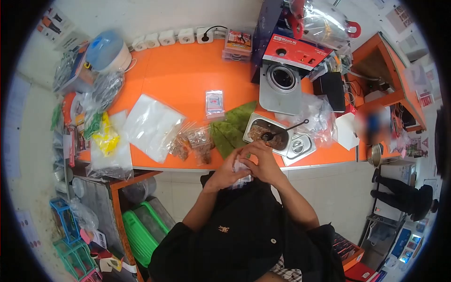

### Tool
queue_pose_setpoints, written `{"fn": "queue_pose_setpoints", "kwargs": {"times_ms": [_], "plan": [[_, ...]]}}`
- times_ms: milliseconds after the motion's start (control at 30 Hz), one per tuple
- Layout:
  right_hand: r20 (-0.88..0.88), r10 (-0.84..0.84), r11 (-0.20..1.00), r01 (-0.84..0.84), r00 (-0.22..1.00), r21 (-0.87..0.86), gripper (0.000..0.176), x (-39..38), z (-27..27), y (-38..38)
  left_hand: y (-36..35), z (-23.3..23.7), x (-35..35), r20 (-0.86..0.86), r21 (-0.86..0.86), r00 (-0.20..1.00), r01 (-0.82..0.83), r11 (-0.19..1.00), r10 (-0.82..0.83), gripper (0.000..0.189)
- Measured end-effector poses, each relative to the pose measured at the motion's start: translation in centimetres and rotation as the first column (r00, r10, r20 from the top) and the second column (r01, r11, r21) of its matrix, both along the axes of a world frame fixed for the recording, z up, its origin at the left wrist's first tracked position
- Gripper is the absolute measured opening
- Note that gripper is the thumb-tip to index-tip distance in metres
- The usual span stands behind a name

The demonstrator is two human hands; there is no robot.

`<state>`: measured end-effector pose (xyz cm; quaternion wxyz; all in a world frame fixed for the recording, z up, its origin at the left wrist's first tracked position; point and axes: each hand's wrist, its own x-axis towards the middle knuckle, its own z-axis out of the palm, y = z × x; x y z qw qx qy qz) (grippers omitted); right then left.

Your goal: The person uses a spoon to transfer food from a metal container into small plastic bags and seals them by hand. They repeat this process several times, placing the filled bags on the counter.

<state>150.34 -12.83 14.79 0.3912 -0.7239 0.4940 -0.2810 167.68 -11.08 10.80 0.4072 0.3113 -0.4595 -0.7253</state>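
Observation:
Close to my body, in front of the table edge, my left hand [225,176] is closed around a small see-through plastic bag [242,178]. Curled over the top of that bag, my right hand [263,162] pinches it; the fingertips are partly hidden. Just beyond my hands is a metal food container [253,121] of brown crumbly filling, with a dark-handled ladle [296,125] resting in it. Its metal lid [300,146] lies to the right. A green leaf sheet [230,129] spreads to the left of the container, beside several filled plastic packets [202,150].
A stack of large plastic bags [152,127] lies on the orange table [164,70]. Behind the container stands a sealing machine [282,87] with a red front panel. A small pack [214,103] sits mid-table. Another person [404,195] is at the far right.

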Motion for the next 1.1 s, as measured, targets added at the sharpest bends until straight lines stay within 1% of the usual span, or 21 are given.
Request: {"fn": "queue_pose_setpoints", "kwargs": {"times_ms": [33, 67, 133, 167, 200, 233, 267, 300, 367, 433, 467, 533, 633, 667, 733, 867, 933, 967, 1000, 1033, 1100], "plan": [[0.037, 0.002, 0.994, 0.002, 0.999, -0.106, 0.016, -0.3, -0.4, 0.0, 0.2, 0.3, -0.4, -0.068, 0.125, 0.997, 0.052, 0.991, -0.044, 0.07], [0.042, 0.02, 0.995, -0.016, 0.999, -0.1, 0.016, -0.6, -0.6, 0.3, 0.2, 0.5, -0.5, -0.062, 0.131, 0.998, 0.033, 0.991, -0.025, 0.07], [0.374, -0.193, 0.975, 0.22, 0.907, -0.03, 0.011, 0.1, -0.4, 0.9, -0.2, 3.0, 0.5, 0.181, 0.288, 0.951, 0.193, 0.938, -0.252, 0.072], [0.442, -0.253, 0.954, 0.298, 0.86, -0.032, 0.009, 0.1, -0.3, 0.9, 0.1, 2.3, 0.6, 0.224, 0.055, 0.973, 0.042, 0.998, -0.053, 0.057], [0.503, -0.315, 0.925, 0.379, 0.805, -0.028, 0.007, -0.3, -0.2, 0.7, -0.5, 0.8, 1.9, 0.46, -0.123, 0.883, -0.044, 0.991, 0.096, 0.048], [0.539, -0.312, 0.919, 0.392, 0.783, -0.037, 0.006, -0.9, 0.3, 0.5, -1.5, -0.8, 3.6, 0.638, -0.309, 0.725, -0.068, 0.949, 0.26, 0.041], [0.573, -0.312, 0.911, 0.411, 0.758, -0.047, 0.005, -1.4, 0.8, 0.3, -2.1, -1.5, 5.5, 0.654, -0.264, 0.655, -0.271, 0.926, 0.378, 0.034], [0.581, -0.317, 0.913, 0.408, 0.749, -0.028, 0.005, -1.8, 1.2, 0.4, -2.6, -2.2, 7.7, 0.675, -0.222, 0.564, -0.461, 0.859, 0.477, 0.03], [0.586, -0.344, 0.91, 0.414, 0.733, 0.017, 0.006, -2.1, 1.6, 0.6, -3.3, -5.1, 12.7, 0.804, -0.437, 0.177, -0.472, 0.766, 0.568, 0.031], [0.591, -0.341, 0.914, 0.405, 0.731, 0.026, 0.007, -2.1, 1.2, 0.8, -3.3, -4.1, 14.3, 0.91, -0.413, -0.161, -0.397, 0.82, 0.381, 0.032], [0.597, -0.336, 0.917, 0.399, 0.728, 0.03, 0.008, -2.1, 0.9, 0.7, -3.6, -4.2, 14.9, 0.908, -0.418, -0.155, -0.389, 0.821, 0.389, 0.032], [0.598, -0.363, 0.906, 0.421, 0.715, 0.046, 0.009, -1.8, 0.3, 0.8, -3.7, -4.5, 15.8, 0.958, -0.287, -0.132, -0.363, 0.887, 0.256, 0.037], [0.58, -0.367, 0.911, 0.408, 0.728, 0.063, 0.01, -1.5, -0.3, 0.9, -4.1, -4.8, 16.0, 0.949, -0.311, -0.188, -0.392, 0.866, 0.255, 0.035], [0.579, -0.375, 0.906, 0.42, 0.724, 0.062, 0.01, -1.5, -0.2, 0.8, -4.5, -4.8, 16.0, 0.949, -0.31, -0.183, -0.382, 0.871, 0.258, 0.035], [0.56, -0.401, 0.897, 0.435, 0.725, 0.08, 0.01, -1.3, -0.1, 0.9, -4.7, -4.7, 16.3, 0.978, -0.193, -0.152, -0.373, 0.908, 0.145, 0.035], [0.569, -0.414, 0.891, 0.443, 0.711, 0.094, 0.01, -1.6, -0.5, 1.2, -4.8, -3.6, 16.3, 0.99, -0.122, -0.106, -0.336, 0.934, 0.091, 0.034], [0.564, -0.428, 0.883, 0.46, 0.707, 0.093, 0.01, -1.6, -0.6, 1.2, -4.9, -2.7, 15.7, 0.957, -0.284, -0.179, -0.394, 0.874, 0.23, 0.034], [0.559, -0.437, 0.877, 0.471, 0.705, 0.093, 0.01, -1.7, -0.6, 1.4, -4.7, -2.2, 15.0, 0.959, -0.277, -0.167, -0.379, 0.883, 0.229, 0.034], [0.552, -0.453, 0.867, 0.49, 0.7, 0.091, 0.01, -1.8, -0.5, 1.4, -4.6, -1.6, 14.3, 0.882, -0.47, -0.158, -0.36, 0.806, 0.444, 0.033], [0.533, -0.457, 0.867, 0.49, 0.712, 0.089, 0.01, -1.8, -0.4, 1.4, -4.7, -1.4, 13.5, 0.758, -0.64, -0.143, -0.348, 0.685, 0.636, 0.031], [0.521, -0.464, 0.866, 0.491, 0.716, 0.096, 0.01, -1.7, -0.4, 1.4, -4.8, -1.8, 11.5, 0.702, -0.466, 0.403, -0.364, 0.807, 0.587, 0.028]]}}
